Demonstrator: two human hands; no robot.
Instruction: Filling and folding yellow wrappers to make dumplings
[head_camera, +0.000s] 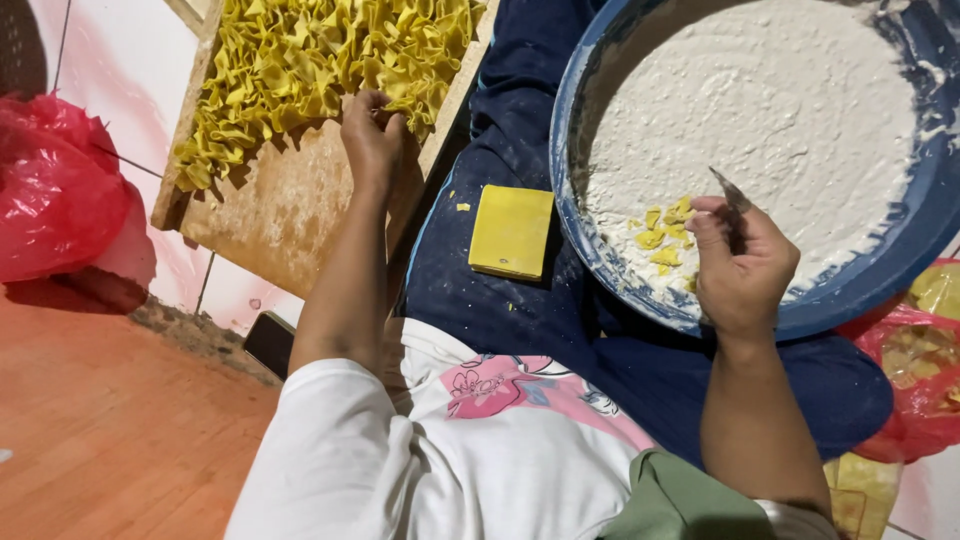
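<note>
My left hand (372, 132) reaches out to a wooden board (290, 215) and pinches one folded yellow dumpling (400, 100) at the near edge of a big pile of folded yellow dumplings (300, 60). My right hand (740, 265) holds a thin metal spatula (730, 190) over the near rim of a large blue basin (880, 270) filled with white paste (760, 110). A few yellow scraps (665, 235) lie in the paste by that hand. A stack of square yellow wrappers (511, 231) rests on my lap, on dark blue trousers.
A red plastic bag (50, 190) lies at the left on white tiles. Another red bag (925, 380) with yellowish contents sits at the right under the basin. A dark phone (268, 343) lies beside the board, above a reddish wooden floor (110, 440).
</note>
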